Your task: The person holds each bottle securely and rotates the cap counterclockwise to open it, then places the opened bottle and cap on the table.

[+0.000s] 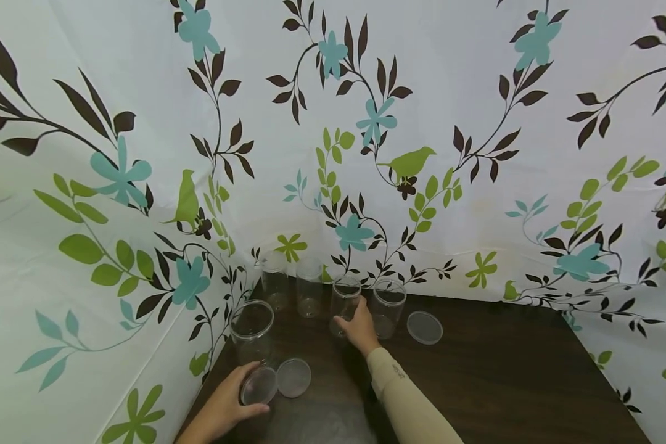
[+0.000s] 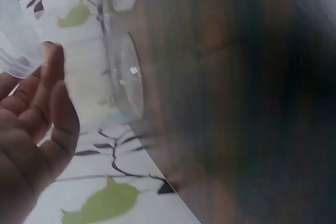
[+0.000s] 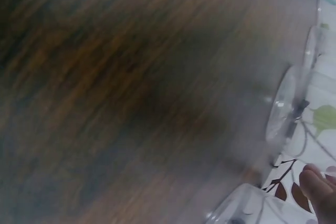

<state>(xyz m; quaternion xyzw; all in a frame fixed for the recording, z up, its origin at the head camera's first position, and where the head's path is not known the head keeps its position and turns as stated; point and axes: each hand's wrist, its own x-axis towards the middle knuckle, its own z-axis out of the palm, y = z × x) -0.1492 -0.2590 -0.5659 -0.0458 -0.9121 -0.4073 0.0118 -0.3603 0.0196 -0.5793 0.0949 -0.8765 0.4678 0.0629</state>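
Note:
My left hand [image 1: 227, 398] pinches a clear round lid [image 1: 258, 386] by its edge, between thumb and fingers, above the near left of the table. Beside it a second clear lid [image 1: 293, 377] lies flat. Toward the back, my right hand [image 1: 361, 327] grips a clear, lidless jar [image 1: 345, 288] standing upright, with the thumb on its left side. In the left wrist view, the fingers [image 2: 56, 66] touch the rim of the translucent lid [image 2: 16, 51]. Only the right hand's fingertips [image 3: 316, 184] show at the right wrist view's edge.
Along the back stand more clear jars: one [image 1: 388, 308] right of the right hand, two [image 1: 309, 290] [image 1: 275, 283] to its left. A wider-looking jar [image 1: 252, 333] stands beyond the left hand. Another lid [image 1: 425, 327] lies right on the dark table [image 1: 494, 376]. Patterned cloth [image 1: 311, 154] hangs behind.

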